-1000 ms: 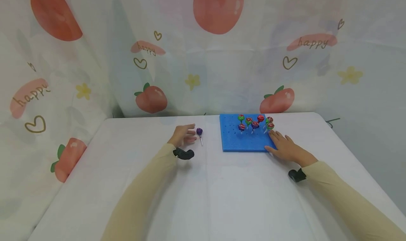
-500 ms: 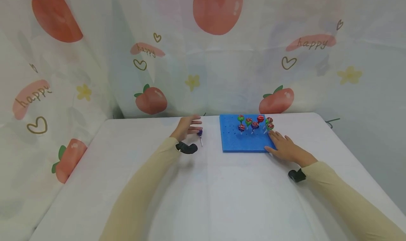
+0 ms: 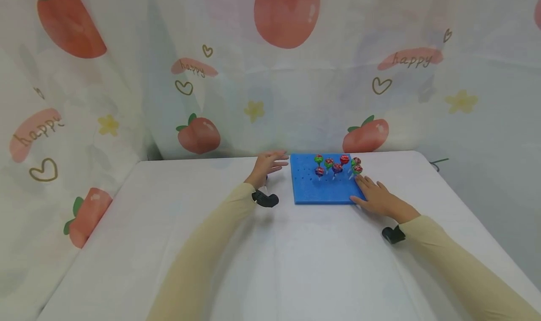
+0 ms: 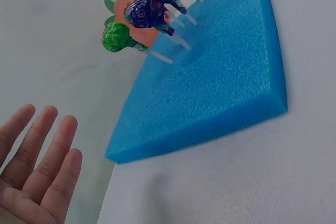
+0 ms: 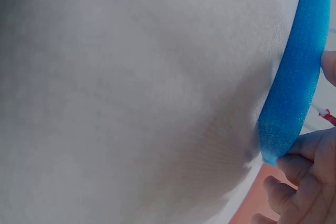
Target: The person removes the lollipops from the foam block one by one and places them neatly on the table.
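My left hand [image 3: 268,168] hovers just left of the blue foam board [image 3: 302,189], its fingers spread and straight with nothing held, as the left wrist view also shows. A loose lollipop [image 3: 266,188] lies on the table, mostly hidden behind that hand and wrist. Several wrapped lollipops stand by their sticks in the board, among them a red one [image 3: 344,159], a purple one [image 3: 336,168] and a green one [image 4: 116,37]. On the board's right edge rests my right hand [image 3: 378,199], fingers extended toward the nearest lollipop and thumb at the board's front.
Small holes dot the board's left half. A white cloth covers the table [image 3: 313,260], whose far edge meets a fruit-printed curtain [image 3: 287,105]. Dark wrist straps [image 3: 265,199] sit on both wrists.
My left hand has moved right, passing over the loose lollipop toward the board without picking it up. My right hand stays on the board, which has not shifted.
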A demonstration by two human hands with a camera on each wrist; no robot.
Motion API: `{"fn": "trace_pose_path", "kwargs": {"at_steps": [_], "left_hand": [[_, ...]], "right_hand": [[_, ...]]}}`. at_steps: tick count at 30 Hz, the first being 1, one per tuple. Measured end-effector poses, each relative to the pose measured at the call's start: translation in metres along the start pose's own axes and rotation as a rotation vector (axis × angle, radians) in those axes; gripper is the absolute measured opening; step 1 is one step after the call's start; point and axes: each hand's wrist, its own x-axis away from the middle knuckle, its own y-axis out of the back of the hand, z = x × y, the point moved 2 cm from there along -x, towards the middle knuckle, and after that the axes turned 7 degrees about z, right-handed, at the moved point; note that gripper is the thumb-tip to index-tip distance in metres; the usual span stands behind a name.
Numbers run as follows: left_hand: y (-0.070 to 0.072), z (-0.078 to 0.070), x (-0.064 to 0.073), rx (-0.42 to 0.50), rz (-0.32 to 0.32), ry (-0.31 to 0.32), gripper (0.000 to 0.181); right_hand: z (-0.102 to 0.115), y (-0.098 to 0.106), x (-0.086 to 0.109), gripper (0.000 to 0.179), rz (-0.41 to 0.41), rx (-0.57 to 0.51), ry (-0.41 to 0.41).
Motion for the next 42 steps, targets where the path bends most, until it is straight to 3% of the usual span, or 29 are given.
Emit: {"fn": "trace_pose_path", "kwargs": {"at_steps": [7,13,21,30,42], "left_hand": [[-0.028,0.005,-0.007,0.002,0.079,-0.092,0.040],[-0.051,0.017,-0.011,-0.007,0.123,-0.074,0.039],[-0.074,0.031,-0.017,-0.090,0.111,-0.050,0.038],[-0.086,0.041,-0.023,-0.029,0.092,-0.056,0.038],[-0.089,0.041,-0.026,-0.036,0.105,-0.074,0.035]], "right_hand": [[0.000,0.000,-0.001,0.079,-0.002,0.010,0.006],[-0.001,-0.001,-0.002,0.079,-0.001,0.002,0.008],[0.000,-0.001,-0.002,0.079,0.000,-0.005,0.006],[-0.001,-0.003,-0.002,0.080,0.001,-0.003,0.002],[-0.003,-0.002,-0.001,0.080,-0.002,0.002,-0.003]]}}
